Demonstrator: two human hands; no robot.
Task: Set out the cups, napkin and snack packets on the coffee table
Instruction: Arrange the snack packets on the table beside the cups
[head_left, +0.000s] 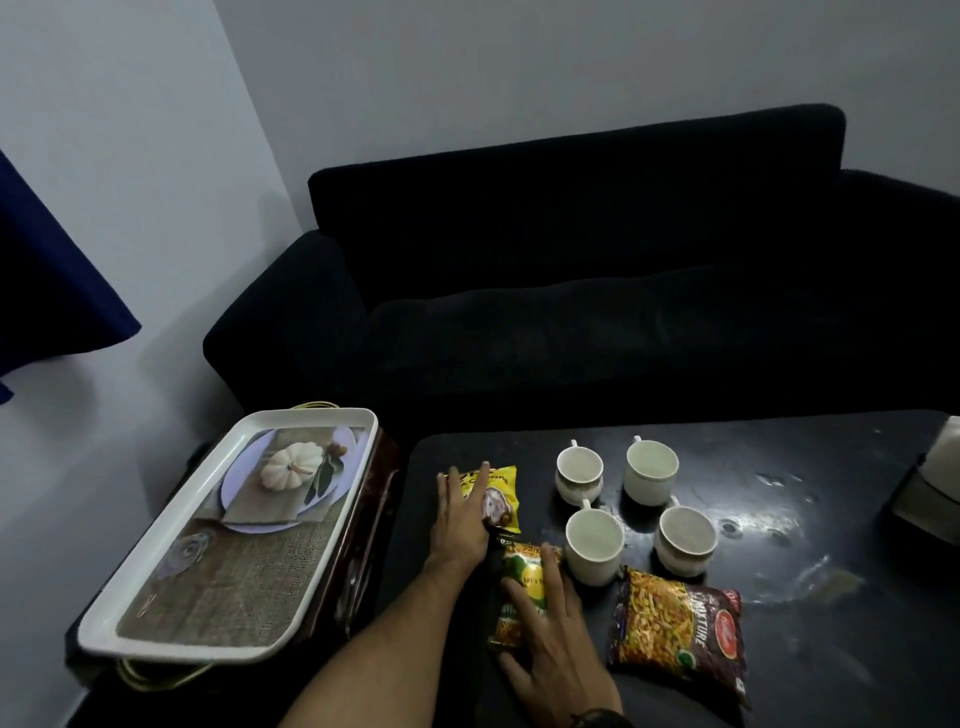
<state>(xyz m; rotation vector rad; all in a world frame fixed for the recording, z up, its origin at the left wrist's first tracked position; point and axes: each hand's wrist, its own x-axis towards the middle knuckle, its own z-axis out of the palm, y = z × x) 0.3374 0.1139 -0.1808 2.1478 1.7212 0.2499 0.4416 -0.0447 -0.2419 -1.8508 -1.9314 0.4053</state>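
Four empty cups (618, 514) beside three snack packets (678, 623)

Dim room, cool light. Plain pale grey walls (467, 62), corner left of centre. Dark blue curtain (47, 291) hangs at left edge, casting a shadow on the wall. Black sofa (597, 291) stands against the far wall, armrest at left, cushion seat dark and hard to read. Black coffee table (831, 545) in front of the sofa, glossy top with light glare and scuffs at right. Dark low stand (374, 519) just left of the table. Floor not visible.
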